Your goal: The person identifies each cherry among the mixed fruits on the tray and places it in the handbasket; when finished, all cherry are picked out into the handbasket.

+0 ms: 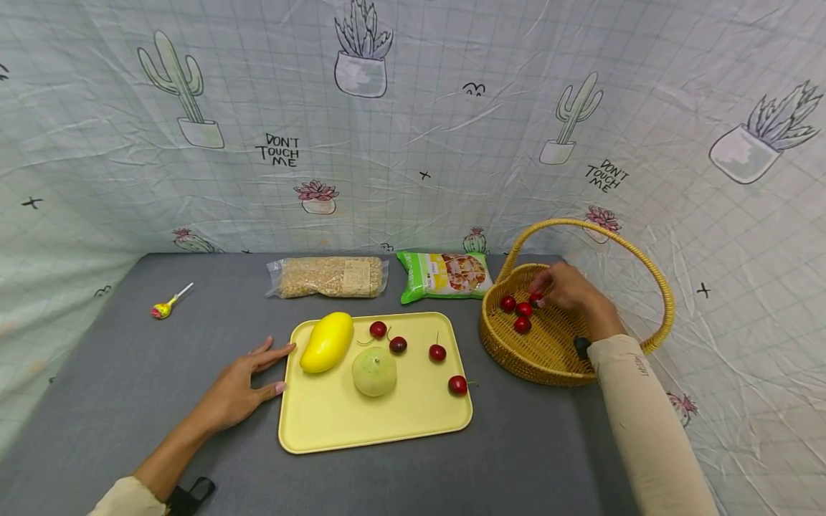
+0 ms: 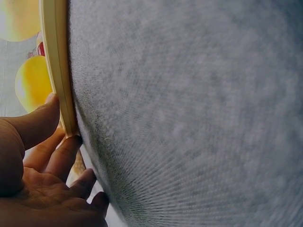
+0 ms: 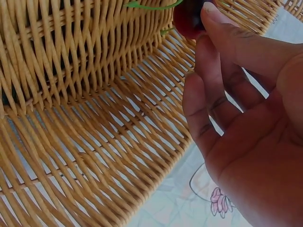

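My right hand (image 1: 568,285) reaches into the wicker basket (image 1: 510,362) and pinches a cherry (image 3: 188,20) between thumb and fingers. Three other cherries (image 1: 524,309) lie on the basket floor beside it. At the left edge of the yellow tray (image 1: 413,423), my left hand (image 1: 235,390) touches the rim with thumb and fingertips, its fingers fairly straight. A yellow mango (image 1: 328,342) and a round pale green fruit (image 1: 374,372) sit on the tray. Several cherries with stems, one near the right rim (image 1: 457,385), lie there too.
Behind the tray lie a clear bag of pale grains (image 1: 329,277) and a green and white snack packet (image 1: 445,276). A lollipop (image 1: 163,309) is at the far left of the grey table. The basket's tall handle (image 1: 667,301) arches over my right forearm. Patterned cloth hangs behind.
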Action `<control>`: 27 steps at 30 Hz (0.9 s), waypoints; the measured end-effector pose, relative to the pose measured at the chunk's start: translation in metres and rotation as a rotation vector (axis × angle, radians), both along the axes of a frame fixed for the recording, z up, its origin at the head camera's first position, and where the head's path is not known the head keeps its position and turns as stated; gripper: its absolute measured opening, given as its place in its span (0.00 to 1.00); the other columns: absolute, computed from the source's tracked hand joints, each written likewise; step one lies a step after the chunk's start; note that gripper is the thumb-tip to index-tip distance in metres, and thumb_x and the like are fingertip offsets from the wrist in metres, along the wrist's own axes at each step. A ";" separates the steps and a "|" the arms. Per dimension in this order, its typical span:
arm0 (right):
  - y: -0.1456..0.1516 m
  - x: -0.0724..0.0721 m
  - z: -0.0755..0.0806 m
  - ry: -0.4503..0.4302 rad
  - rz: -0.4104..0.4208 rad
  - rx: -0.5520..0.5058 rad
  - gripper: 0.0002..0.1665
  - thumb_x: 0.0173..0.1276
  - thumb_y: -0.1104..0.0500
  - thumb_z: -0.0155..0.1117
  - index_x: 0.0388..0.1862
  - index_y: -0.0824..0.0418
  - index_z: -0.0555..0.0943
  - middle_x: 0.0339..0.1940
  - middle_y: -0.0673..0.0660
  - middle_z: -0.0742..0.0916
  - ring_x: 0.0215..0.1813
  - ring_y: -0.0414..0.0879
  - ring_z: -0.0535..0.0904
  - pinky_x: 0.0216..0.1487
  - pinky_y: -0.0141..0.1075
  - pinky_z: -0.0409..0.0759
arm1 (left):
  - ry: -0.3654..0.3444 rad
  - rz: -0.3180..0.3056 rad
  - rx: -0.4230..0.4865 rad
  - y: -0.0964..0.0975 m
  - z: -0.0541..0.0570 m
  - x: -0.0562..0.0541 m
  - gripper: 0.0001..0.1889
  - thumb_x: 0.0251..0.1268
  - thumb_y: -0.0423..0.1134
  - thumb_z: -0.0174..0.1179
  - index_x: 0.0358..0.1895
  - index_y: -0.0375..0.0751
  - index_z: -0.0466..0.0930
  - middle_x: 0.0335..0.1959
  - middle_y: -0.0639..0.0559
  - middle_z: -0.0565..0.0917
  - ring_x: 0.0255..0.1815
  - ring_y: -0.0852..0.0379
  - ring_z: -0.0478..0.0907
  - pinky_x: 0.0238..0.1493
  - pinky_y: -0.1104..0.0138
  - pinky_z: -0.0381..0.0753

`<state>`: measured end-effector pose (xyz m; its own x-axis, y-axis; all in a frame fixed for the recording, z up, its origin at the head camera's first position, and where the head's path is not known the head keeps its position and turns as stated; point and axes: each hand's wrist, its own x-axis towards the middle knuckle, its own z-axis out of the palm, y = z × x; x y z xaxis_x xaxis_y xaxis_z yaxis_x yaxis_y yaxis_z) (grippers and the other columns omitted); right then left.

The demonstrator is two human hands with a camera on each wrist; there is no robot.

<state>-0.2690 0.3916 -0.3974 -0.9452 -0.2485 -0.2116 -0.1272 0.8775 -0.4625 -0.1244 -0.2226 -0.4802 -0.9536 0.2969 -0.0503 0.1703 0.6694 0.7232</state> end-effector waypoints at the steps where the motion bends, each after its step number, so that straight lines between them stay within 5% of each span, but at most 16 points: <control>1: 0.000 0.000 -0.001 0.005 0.010 0.003 0.15 0.64 0.72 0.76 0.50 0.70 0.89 0.50 0.68 0.92 0.51 0.62 0.88 0.53 0.51 0.88 | 0.000 0.001 -0.002 0.000 0.000 0.000 0.36 0.67 0.39 0.74 0.78 0.48 0.74 0.83 0.25 0.59 0.83 0.20 0.54 0.74 0.24 0.58; 15: -0.005 0.000 -0.011 0.003 0.031 0.080 0.15 0.62 0.72 0.76 0.48 0.64 0.91 0.48 0.63 0.92 0.53 0.58 0.85 0.60 0.56 0.83 | -0.019 0.014 0.006 0.001 0.001 0.000 0.36 0.66 0.39 0.74 0.78 0.47 0.74 0.83 0.25 0.59 0.83 0.21 0.54 0.74 0.24 0.57; 27: -0.011 0.007 0.002 0.075 0.027 0.017 0.16 0.64 0.70 0.77 0.51 0.67 0.91 0.51 0.66 0.92 0.46 0.54 0.85 0.46 0.39 0.84 | -0.032 0.019 -0.009 0.002 0.001 -0.001 0.37 0.66 0.40 0.75 0.78 0.48 0.74 0.83 0.26 0.58 0.83 0.21 0.54 0.74 0.24 0.57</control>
